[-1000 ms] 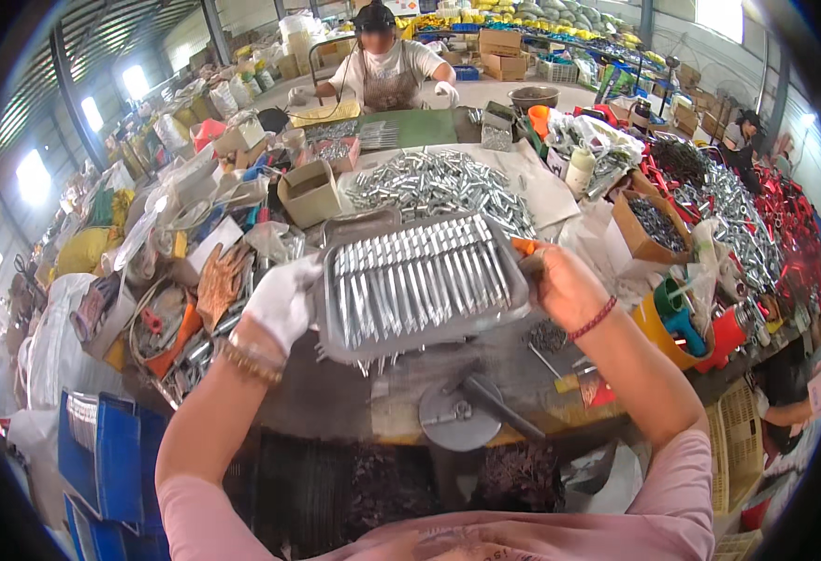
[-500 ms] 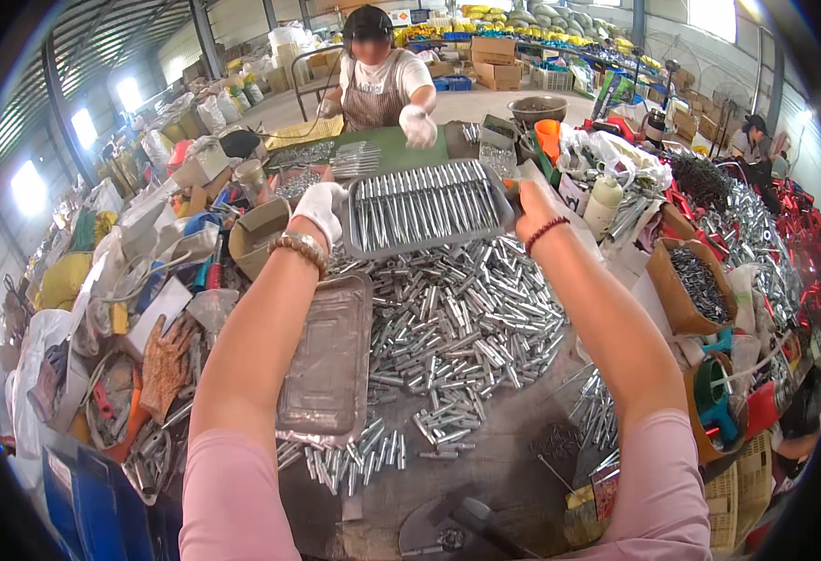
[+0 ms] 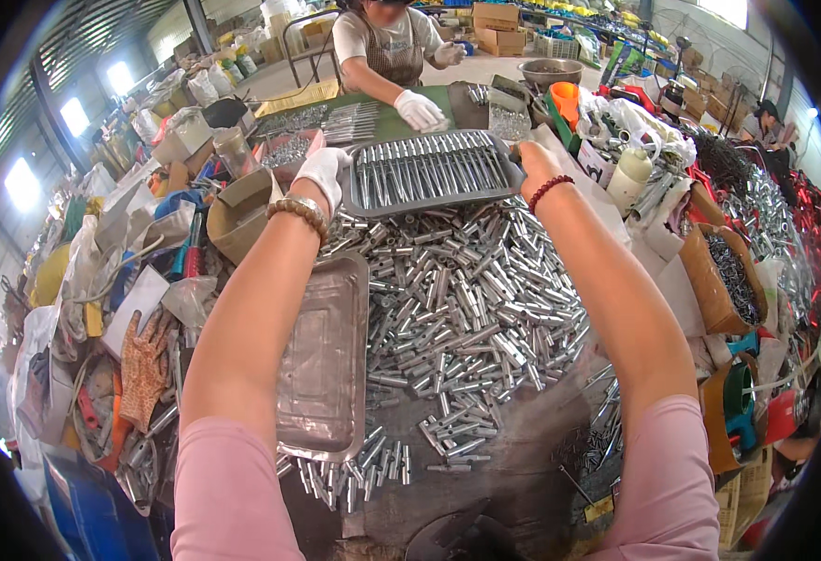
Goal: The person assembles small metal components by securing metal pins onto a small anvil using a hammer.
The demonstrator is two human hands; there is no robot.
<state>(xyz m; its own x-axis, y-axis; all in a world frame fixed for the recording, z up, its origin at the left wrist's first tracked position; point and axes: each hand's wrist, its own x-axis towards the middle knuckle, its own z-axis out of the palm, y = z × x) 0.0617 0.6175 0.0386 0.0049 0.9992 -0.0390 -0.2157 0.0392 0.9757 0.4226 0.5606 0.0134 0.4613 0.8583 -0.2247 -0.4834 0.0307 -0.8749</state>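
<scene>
A dark grey metal tray (image 3: 448, 202) is held out over the far side of the bench between my hands. Slim silver metal rods (image 3: 429, 170) lie in it side by side in a neat row. My left hand (image 3: 323, 176), in a white glove, is closed on the tray's left end. My bare right hand (image 3: 540, 166) grips the right end. Beneath and nearer lies a wide heap of short silver metal tubes (image 3: 467, 309). Beside my left forearm, an empty shallow metal tray (image 3: 322, 374) rests on the bench.
Across the bench, a co-worker's white-gloved hand (image 3: 420, 110) is just beyond the held tray, above a green surface (image 3: 467, 114). Cardboard boxes of small parts (image 3: 724, 280) stand at right. A patterned glove (image 3: 145, 369) and clutter crowd the left. A metal bowl (image 3: 551, 70) sits far back.
The held tray has shifted slightly farther away, toward the co-worker. The co-worker's gloved hand has come down to the far side of it. My view has tilted a little downward.
</scene>
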